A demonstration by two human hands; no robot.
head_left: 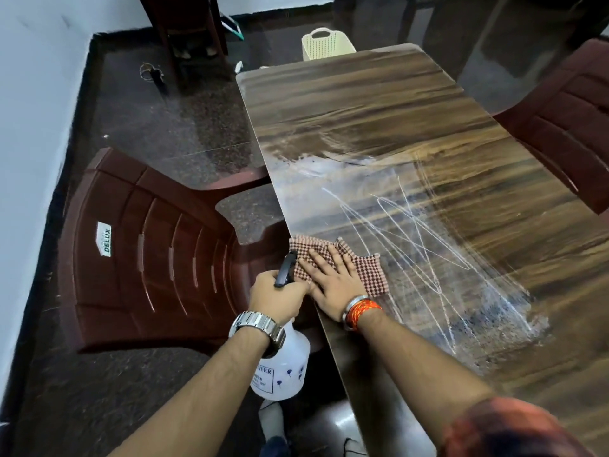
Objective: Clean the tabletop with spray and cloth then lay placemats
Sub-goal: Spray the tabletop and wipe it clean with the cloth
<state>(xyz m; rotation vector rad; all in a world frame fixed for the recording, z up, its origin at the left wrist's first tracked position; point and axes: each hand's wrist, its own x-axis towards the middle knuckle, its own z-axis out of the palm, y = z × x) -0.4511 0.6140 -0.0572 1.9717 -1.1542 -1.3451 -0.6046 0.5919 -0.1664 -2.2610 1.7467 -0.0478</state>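
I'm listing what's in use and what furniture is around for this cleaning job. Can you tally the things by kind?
Spray bottle, held in the left hand: 1
Checked cloth, under the flat right hand: 1
Wooden table: 1
Maroon plastic chairs: 2
Cream basket: 1
Total: 6

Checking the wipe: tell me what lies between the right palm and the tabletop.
Head view: the checked cloth lies flat under the right hand, on the wet tabletop.
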